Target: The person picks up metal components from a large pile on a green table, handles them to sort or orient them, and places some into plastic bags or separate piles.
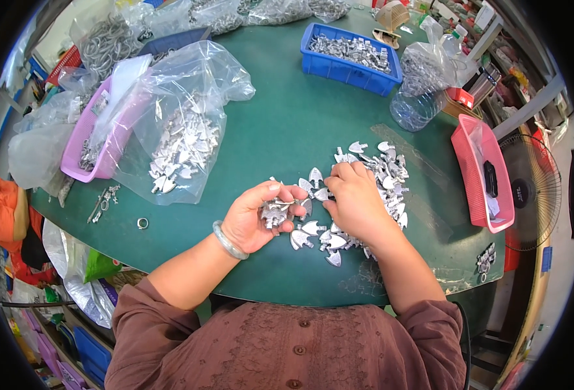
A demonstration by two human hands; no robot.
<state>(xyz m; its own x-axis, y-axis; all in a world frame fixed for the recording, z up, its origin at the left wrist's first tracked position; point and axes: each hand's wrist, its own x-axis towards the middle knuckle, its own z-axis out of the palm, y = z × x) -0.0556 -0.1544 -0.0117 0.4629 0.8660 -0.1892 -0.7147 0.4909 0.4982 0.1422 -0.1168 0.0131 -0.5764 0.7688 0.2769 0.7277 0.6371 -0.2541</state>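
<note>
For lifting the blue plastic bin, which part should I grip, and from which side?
Probably hold the blue plastic bin by its rim at both short ends, from above on the near side. It stands upright, rim exposed; small metal pieces inside favour keeping it level. Mind the clear plastic container near its right end.

Loose metal pieces (391, 170) lie on the table (267, 117), beneath and around the right hand (357, 201); left, a plastic bag (230, 77); behind, a parts bin (345, 74); right, a basket (464, 153), then a fan (535, 195).
</note>
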